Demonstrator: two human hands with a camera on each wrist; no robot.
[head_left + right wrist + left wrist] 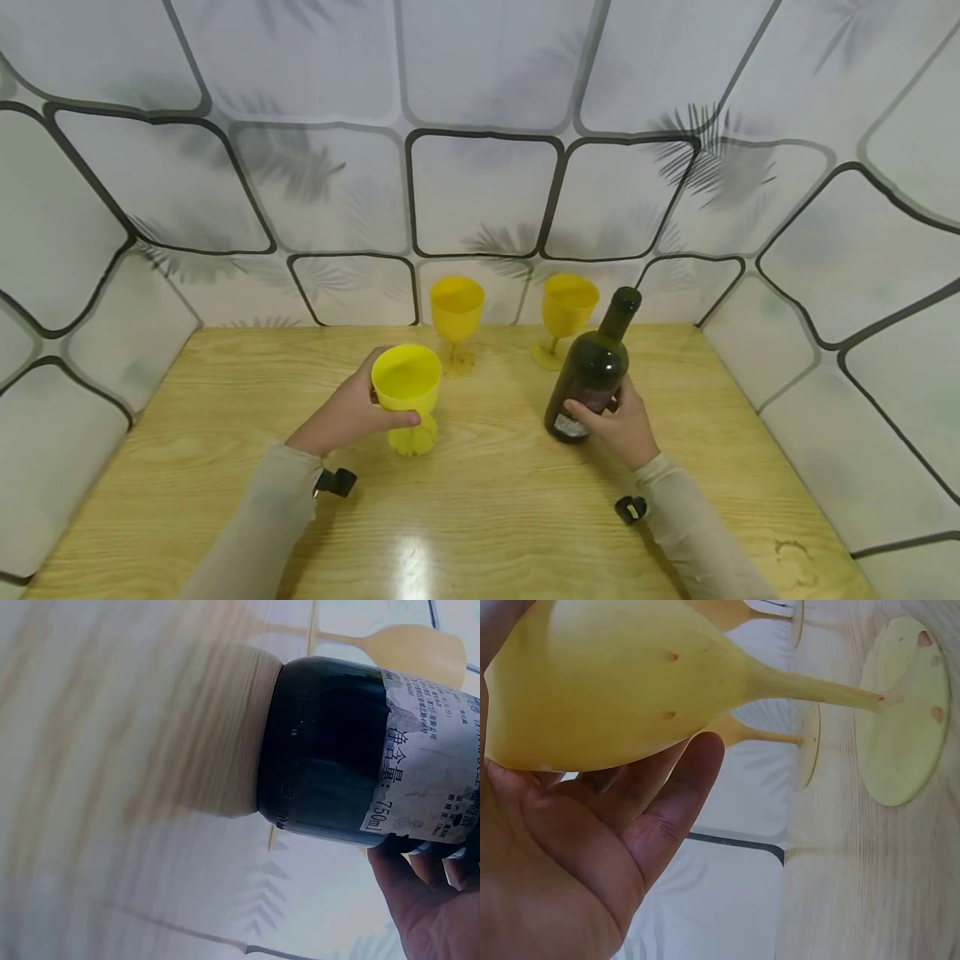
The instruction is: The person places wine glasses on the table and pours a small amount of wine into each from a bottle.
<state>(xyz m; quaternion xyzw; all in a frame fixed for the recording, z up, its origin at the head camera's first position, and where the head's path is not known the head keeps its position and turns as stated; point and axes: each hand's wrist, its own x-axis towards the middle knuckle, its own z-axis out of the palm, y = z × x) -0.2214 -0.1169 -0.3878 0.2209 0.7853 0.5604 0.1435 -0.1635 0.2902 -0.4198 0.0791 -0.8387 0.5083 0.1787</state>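
In the head view my left hand (352, 412) grips a bright yellow goblet (407, 382) by its bowl, thumb across the front. The left wrist view shows the thin stem and the round, chipped foot of this goblet (630, 690) at the wooden tabletop; whether they touch I cannot tell. My right hand (624, 427) holds a dark green wine bottle (592, 375) round its lower body, with the neck leaning to the right. A torn white label marked 750ml shows on the bottle (330, 750) in the right wrist view, its base close to the table.
Behind the hands, two more yellow goblets stand near the back wall, the left goblet (457, 310) and the right goblet (568, 307). The bottle partly overlaps the right one's outline. Patterned white walls (483, 196) enclose the wooden table (480, 517) at the back and sides.
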